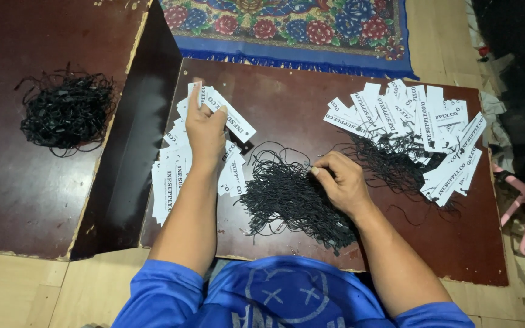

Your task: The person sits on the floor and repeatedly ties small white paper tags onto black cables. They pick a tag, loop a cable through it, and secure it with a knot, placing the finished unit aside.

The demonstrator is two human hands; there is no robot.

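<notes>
My left hand (pixel 205 130) rests on a pile of white paper tags (pixel 171 176) at the left of a dark brown board (pixel 457 243), pinching one white tag (pixel 229 115) between thumb and fingers. In the middle of the board my right hand (pixel 341 179) pinches a black string at the edge of a loose heap of black strings (pixel 287 197). A fan of white tags with black strings attached (pixel 420 130) lies at the right.
A second dark brown board (pixel 25 194) at the left carries another heap of black strings (pixel 68 109). A flowered rug with a blue fringe (pixel 293 27) lies beyond the board. Pink objects (pixel 521 212) sit on the floor at the right.
</notes>
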